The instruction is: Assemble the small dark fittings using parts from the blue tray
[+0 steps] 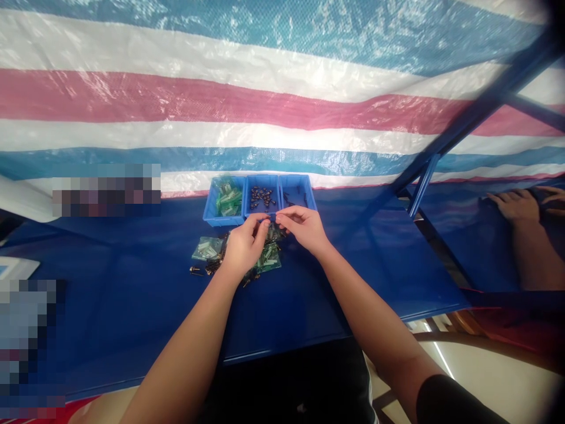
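My left hand [244, 244] and my right hand [303, 228] meet over the blue table [132, 306], fingertips pinched together on a small dark part too tiny to name. Under them lie small clear bags of green parts [207, 248] and loose dark screws [197, 271]. Just beyond stand three joined blue bins [260, 198]: the left one holds bagged green parts [228, 197], the middle one dark screws [261, 196], the right one a few dark pieces.
A striped red, white and blue tarp [265, 106] hangs behind the table. A blue metal frame [441, 147] slants at right. Another person's hand [516, 205] rests on the neighbouring table at far right.
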Tool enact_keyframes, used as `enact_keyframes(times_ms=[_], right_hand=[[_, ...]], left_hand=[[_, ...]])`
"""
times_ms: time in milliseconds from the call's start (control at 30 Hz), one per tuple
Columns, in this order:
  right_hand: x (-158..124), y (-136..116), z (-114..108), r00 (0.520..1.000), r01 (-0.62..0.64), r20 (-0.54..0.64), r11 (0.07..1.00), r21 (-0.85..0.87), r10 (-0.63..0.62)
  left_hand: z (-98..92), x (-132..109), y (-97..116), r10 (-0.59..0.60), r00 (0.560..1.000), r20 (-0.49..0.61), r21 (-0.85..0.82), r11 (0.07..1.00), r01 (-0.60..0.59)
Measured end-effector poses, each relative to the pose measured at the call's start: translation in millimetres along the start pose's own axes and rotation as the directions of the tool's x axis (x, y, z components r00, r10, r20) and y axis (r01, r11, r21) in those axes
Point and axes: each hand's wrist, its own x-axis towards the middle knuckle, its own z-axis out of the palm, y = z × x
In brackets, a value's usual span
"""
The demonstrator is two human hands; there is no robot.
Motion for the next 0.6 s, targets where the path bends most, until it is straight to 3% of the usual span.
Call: enact_keyframes(times_ms=[200,600], right_hand=[[0.3,1.1,-0.9,0.999,-0.018,0.036,1.000,-0.001,0.018],[-0.5,-1.2,0.5,1.000,0.026,-0.001,0.995,-0.097,-0.026]], left_hand=[[-0.5,0.4,2.6,0.016,0.999,-0.046,0.014,1.000,-0.015],[-0.5,0.9,3.2,0.023,0.999,-0.045,0.016,1.000,-0.022]])
